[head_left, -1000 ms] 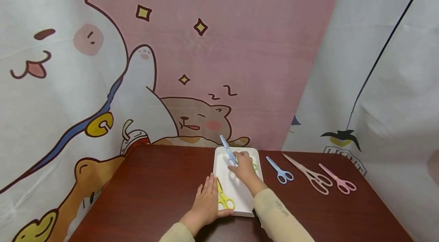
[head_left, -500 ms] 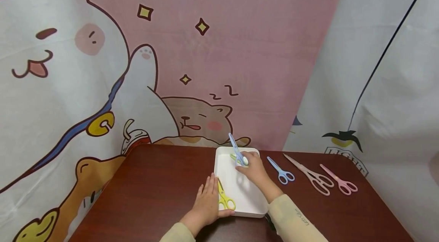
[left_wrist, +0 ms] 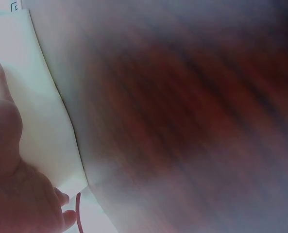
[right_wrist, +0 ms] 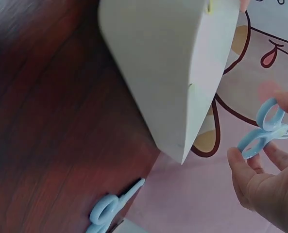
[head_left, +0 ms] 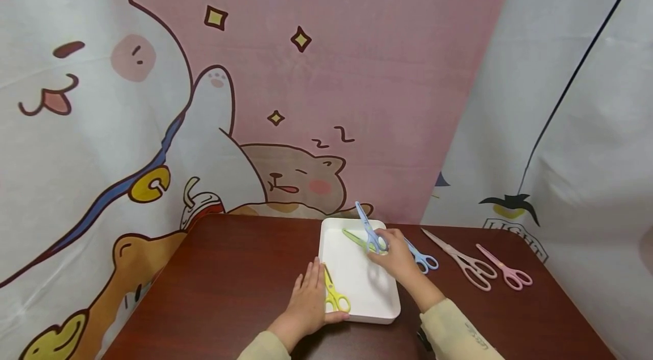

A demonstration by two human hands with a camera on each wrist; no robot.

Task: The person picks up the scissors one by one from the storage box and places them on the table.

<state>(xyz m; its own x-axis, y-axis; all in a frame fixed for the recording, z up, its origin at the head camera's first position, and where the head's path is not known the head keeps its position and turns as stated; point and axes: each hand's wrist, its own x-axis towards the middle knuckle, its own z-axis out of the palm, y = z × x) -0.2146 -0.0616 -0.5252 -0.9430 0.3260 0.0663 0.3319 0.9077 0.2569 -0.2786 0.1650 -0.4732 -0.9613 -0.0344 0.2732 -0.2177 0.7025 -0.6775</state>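
Head view: R hand [head_left: 400, 258], grip closed, pinching blue scissors [head_left: 367, 228] by loops over far R corner of tray [head_left: 363, 286], nr far edge of table [head_left: 245, 269]; L hand [head_left: 305, 303] extended flat at tray's L side. Step prob. carry; next move needs steady pinch, blades clear of rim.

Tray [head_left: 359, 280] on table [head_left: 245, 269], two scissors [head_left: 335, 299] inside, three scissors [head_left: 451, 251] to its right

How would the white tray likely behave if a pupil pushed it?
The white tray would probably slide rather than tip, being low and flat on the table. Its straight walls suggest it is fairly stiff. The yellow scissors lying in it might shift.
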